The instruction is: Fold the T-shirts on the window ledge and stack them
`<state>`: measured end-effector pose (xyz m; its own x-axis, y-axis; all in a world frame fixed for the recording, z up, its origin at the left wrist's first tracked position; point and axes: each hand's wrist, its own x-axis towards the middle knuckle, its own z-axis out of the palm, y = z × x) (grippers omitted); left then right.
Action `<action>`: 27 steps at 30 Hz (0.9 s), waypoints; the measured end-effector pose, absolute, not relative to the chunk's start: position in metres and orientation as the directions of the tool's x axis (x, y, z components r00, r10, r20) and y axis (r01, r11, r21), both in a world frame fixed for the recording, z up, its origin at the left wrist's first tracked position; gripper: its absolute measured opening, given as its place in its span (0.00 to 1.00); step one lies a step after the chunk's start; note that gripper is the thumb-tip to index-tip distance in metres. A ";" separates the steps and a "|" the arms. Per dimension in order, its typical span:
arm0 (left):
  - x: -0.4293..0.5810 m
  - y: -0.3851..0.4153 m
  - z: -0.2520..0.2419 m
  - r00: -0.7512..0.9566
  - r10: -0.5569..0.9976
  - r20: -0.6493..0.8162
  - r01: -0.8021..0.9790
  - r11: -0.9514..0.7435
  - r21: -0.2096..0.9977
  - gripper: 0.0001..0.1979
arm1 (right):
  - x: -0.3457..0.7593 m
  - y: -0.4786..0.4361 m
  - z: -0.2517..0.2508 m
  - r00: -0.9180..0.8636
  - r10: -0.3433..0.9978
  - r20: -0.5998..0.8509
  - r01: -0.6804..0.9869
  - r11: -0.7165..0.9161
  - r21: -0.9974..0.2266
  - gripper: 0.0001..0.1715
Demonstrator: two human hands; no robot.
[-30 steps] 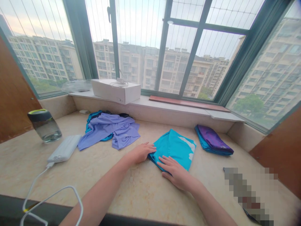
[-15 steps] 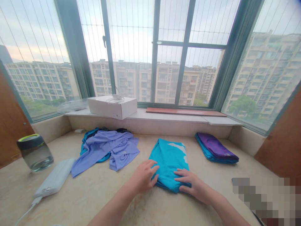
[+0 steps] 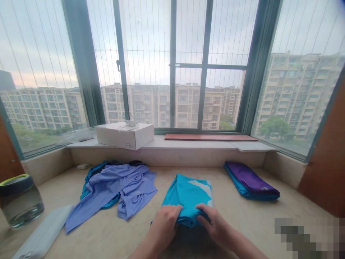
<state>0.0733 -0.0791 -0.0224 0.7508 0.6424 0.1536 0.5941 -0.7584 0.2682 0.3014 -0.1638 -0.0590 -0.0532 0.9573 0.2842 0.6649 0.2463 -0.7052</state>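
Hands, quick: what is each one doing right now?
Left hand: closed, gripping the near edge of the folded turquoise shirt.
Right hand: closed, gripping the same edge.

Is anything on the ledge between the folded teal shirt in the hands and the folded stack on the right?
Nothing visible. Both hands, left hand and right hand, grip the teal shirt at its near edge; only bare marble ledge lies between it and the purple-topped folded stack.

A smooth, faintly shiny cloth is seen in the turquoise shirt and the lilac shirt. The counter is polished stone; the box matt cardboard; the jar clear glass.
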 end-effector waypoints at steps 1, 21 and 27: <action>0.073 -0.078 -0.022 0.743 0.652 0.152 0.597 -0.747 0.292 0.23 | 0.305 -0.171 -0.059 -0.056 0.959 0.278 0.648 0.247 -0.721 0.23; 0.060 -0.074 -0.001 0.591 0.776 0.219 0.631 -0.614 0.473 0.09 | 0.334 -0.161 -0.061 0.201 0.900 0.388 0.387 0.291 -0.875 0.29; 0.060 -0.076 0.016 0.485 0.798 0.358 0.231 -0.512 0.827 0.14 | 0.338 -0.173 -0.033 0.198 0.963 0.182 0.171 0.149 -0.974 0.28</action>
